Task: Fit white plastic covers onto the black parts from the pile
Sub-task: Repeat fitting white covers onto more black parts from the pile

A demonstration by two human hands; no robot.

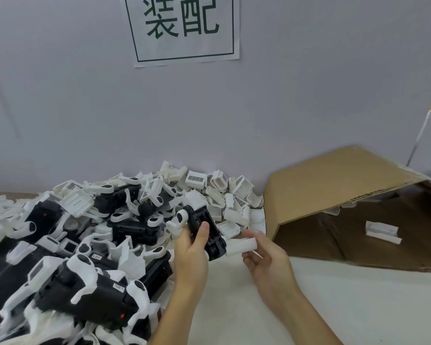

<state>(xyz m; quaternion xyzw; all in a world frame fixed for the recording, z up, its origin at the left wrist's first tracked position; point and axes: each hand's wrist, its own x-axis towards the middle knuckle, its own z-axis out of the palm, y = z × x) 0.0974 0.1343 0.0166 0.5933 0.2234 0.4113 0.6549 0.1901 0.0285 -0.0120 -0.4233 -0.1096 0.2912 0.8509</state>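
My left hand [193, 247] grips a black part [205, 232] with white arm pieces, held tilted above the table's near middle. My right hand [264, 255] pinches a white plastic cover [241, 246] between thumb and fingers, its left end touching the lower end of the black part. A big pile of black parts [90, 282] wrapped in white pieces fills the left side. Loose white covers [224, 195] lie heaped against the wall behind my hands.
An open cardboard box [339, 185] lies on its side at the right, with a white cover [382, 231] inside. A white table surface [334, 307] stretches under my forearms. A paper sign [184, 28] hangs on the grey wall.
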